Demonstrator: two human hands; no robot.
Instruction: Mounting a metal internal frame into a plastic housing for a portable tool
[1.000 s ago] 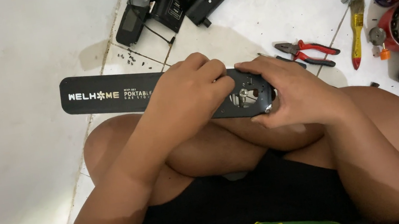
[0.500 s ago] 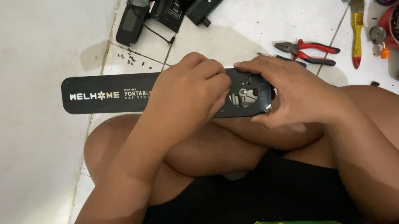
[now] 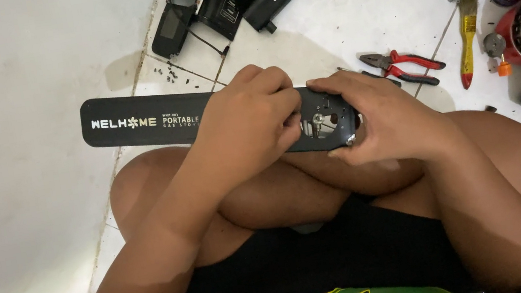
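Hands over crossed legs, left hand (image 3: 256, 116) and right hand (image 3: 381, 117) each pinching black panel (image 3: 145, 121), white lettering leftward

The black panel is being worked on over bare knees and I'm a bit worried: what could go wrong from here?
1. The black panel is held in the air, the left hand and right hand both at one end; the long free end could tip or twist.
2. The small metal part in the cutout could drop and get lost among the specks on the tile floor.
3. Fingertips at the cutout's edges could get nicked.
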